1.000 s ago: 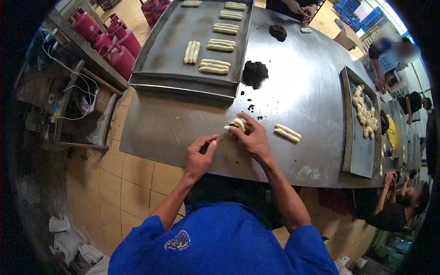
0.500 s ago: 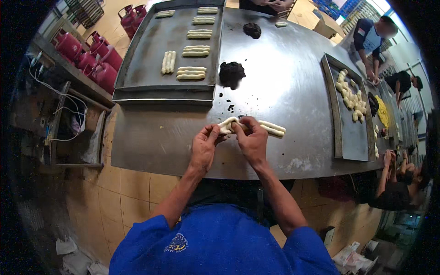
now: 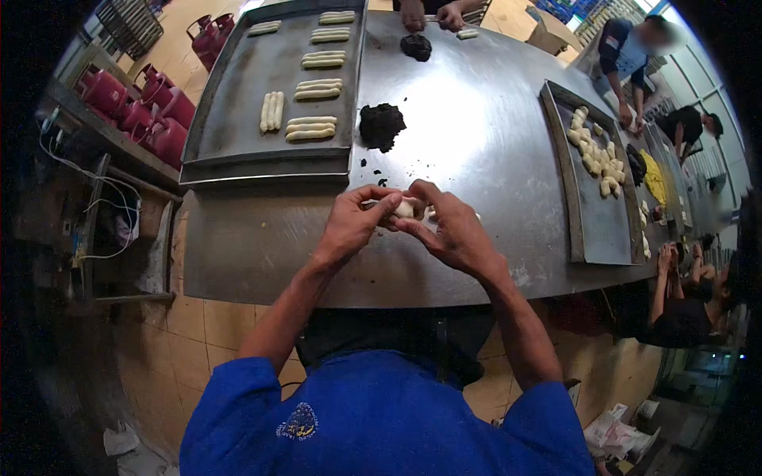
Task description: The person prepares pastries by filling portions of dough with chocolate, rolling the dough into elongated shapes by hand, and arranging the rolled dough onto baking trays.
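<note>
A small piece of pale dough (image 3: 406,208) is pinched between the fingertips of both my hands, just above the near part of the metal table. My left hand (image 3: 353,224) grips its left side with thumb and forefinger. From the right, my right hand (image 3: 454,232) closes round the other side, its fingers hiding much of the dough. Behind the right fingers, bits of the dough sticks on the table peek out, mostly covered. Dark crumbs and a dark, crumbly lump of filling (image 3: 382,127) lie beyond my hands.
A large tray (image 3: 270,176) with several dough sticks (image 3: 311,128) stands at the far left. On the right, another tray (image 3: 575,210) holds dough pieces (image 3: 595,155). A second dark lump (image 3: 416,47) lies near a co-worker's hands (image 3: 451,16). Red gas cylinders (image 3: 163,135) stand left of the table (image 3: 270,262).
The dough between my hands has gone from a stretched, folded strip to a compact piece mostly enclosed by fingers. My right hand has turned over it. A co-worker's hands have come nearer the far lump.
</note>
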`<act>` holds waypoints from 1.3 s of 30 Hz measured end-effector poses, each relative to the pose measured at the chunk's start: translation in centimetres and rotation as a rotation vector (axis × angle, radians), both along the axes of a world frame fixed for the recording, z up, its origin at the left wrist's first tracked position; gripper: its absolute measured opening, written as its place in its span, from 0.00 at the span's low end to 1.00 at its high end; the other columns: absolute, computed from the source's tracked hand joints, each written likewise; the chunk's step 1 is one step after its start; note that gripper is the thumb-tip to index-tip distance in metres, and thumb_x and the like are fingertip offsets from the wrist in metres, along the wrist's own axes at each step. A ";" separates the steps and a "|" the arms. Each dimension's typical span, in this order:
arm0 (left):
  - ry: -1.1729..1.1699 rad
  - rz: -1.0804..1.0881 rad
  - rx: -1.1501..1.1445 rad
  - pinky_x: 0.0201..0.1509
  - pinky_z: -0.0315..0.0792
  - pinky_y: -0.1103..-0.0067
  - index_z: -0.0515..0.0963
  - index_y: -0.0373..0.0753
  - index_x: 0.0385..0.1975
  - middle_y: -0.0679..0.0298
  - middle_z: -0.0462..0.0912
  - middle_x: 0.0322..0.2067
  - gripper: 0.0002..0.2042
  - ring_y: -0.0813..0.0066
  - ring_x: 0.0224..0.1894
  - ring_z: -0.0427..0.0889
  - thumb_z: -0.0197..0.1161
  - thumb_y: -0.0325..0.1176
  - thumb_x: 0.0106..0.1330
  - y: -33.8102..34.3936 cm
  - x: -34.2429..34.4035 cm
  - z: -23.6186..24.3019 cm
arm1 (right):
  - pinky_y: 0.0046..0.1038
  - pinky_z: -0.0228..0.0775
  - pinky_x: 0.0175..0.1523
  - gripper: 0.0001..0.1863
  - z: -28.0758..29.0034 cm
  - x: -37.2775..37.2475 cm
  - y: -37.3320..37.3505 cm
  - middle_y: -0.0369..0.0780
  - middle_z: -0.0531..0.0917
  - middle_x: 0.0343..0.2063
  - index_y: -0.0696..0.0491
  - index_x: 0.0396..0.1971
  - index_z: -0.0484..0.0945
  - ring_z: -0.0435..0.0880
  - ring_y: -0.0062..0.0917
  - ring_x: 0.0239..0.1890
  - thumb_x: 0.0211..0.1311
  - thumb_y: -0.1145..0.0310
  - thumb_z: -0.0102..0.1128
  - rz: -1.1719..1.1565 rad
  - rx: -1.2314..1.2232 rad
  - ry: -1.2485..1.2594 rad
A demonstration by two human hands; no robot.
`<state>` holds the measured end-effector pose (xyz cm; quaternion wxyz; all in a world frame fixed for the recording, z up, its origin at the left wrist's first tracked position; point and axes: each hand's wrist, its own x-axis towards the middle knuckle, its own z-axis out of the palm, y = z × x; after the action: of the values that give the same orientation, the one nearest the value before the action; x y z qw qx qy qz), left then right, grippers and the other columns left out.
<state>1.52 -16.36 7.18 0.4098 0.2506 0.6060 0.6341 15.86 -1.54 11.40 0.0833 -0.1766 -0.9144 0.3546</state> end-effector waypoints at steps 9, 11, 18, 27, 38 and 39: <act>-0.063 -0.399 0.025 0.50 0.82 0.75 0.81 0.31 0.50 0.59 0.87 0.42 0.18 0.73 0.44 0.86 0.67 0.41 0.73 7.1 -1.5 1.4 | 0.27 0.80 0.49 0.14 1.8 2.0 6.7 0.40 0.86 0.38 0.61 0.50 0.79 0.85 0.21 0.41 0.72 0.69 0.65 0.027 -0.312 0.054; -0.002 -0.428 -0.009 0.48 0.83 0.77 0.83 0.29 0.46 0.58 0.88 0.39 0.16 0.75 0.41 0.87 0.69 0.38 0.72 9.1 -1.7 1.5 | 0.26 0.80 0.48 0.14 1.8 1.7 8.7 0.40 0.86 0.36 0.62 0.50 0.79 0.85 0.21 0.41 0.71 0.69 0.65 0.031 -0.292 0.023; 0.951 -0.645 -0.484 0.44 0.82 0.68 0.87 0.32 0.43 0.56 0.90 0.35 0.21 0.67 0.35 0.89 0.75 0.47 0.63 18.9 -3.4 -5.4 | 0.29 0.77 0.41 0.21 -6.0 -1.8 17.0 0.43 0.87 0.30 0.60 0.44 0.80 0.85 0.26 0.34 0.59 0.61 0.75 0.074 -0.081 -0.475; 0.871 -0.539 -0.542 0.36 0.72 0.69 0.80 0.45 0.29 0.65 0.85 0.29 0.24 0.70 0.34 0.82 0.80 0.59 0.49 18.3 -4.3 -7.3 | 0.35 0.75 0.39 0.40 -9.6 3.9 20.3 0.42 0.85 0.29 0.53 0.37 0.81 0.84 0.34 0.34 0.40 0.30 0.79 -0.233 0.040 -0.382; 1.162 -0.701 -0.774 0.39 0.79 0.68 0.88 0.42 0.29 0.61 0.89 0.28 0.37 0.62 0.34 0.89 0.72 0.77 0.45 21.6 -3.1 -5.8 | 0.39 0.73 0.39 0.33 -8.6 2.8 21.2 0.45 0.84 0.28 0.53 0.34 0.81 0.85 0.40 0.35 0.42 0.38 0.80 -0.100 0.114 -0.352; 1.173 -0.666 -0.733 0.39 0.79 0.68 0.88 0.41 0.29 0.60 0.89 0.28 0.37 0.62 0.34 0.89 0.72 0.77 0.45 21.0 -3.5 -6.6 | 0.39 0.74 0.41 0.33 -8.4 2.5 21.2 0.44 0.85 0.29 0.52 0.36 0.81 0.85 0.40 0.36 0.43 0.38 0.80 -0.047 0.109 -0.364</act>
<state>-1.96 4.65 0.53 0.2477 0.5634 0.7882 -0.0011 18.38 19.68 3.02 -0.0655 -0.2545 -0.9279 0.2647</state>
